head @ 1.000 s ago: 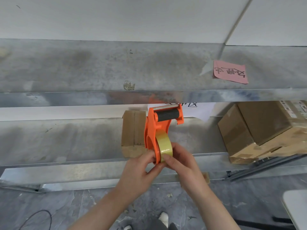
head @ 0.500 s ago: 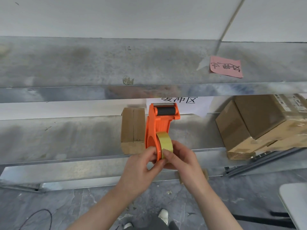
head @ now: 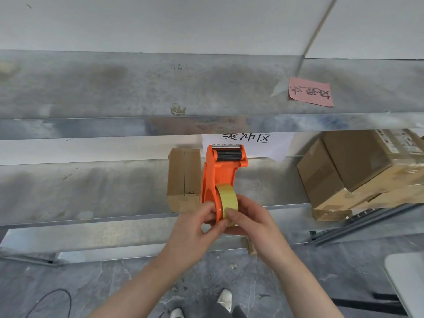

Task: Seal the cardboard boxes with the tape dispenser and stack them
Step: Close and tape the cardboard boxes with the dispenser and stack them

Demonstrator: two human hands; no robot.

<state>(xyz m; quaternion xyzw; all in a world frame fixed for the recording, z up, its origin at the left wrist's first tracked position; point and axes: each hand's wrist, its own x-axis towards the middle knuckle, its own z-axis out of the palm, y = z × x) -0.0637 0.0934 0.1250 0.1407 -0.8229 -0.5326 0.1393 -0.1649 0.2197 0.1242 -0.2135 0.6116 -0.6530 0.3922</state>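
Note:
Both hands hold an orange tape dispenser [head: 219,175] upright in front of the middle shelf, roller and toothed blade at its top. My left hand [head: 195,223] grips its lower left edge. My right hand [head: 249,218] cups the yellowish tape roll [head: 227,198], thumb pressed on the roll's face. A small cardboard box [head: 183,177] stands on the shelf just left of and behind the dispenser. Larger cardboard boxes [head: 358,166] are stacked at the shelf's right end.
Metal shelves run across the view: an upper shelf [head: 137,88] with a pink note [head: 309,91], and a middle shelf [head: 80,187]. A white paper sign [head: 247,140] hangs behind the dispenser. Below are the grey floor, my shoes, and a white table corner [head: 406,281].
The dispenser has turned slightly so its roller faces me more squarely. My hands keep the same hold on its lower end. The view has shifted a little.

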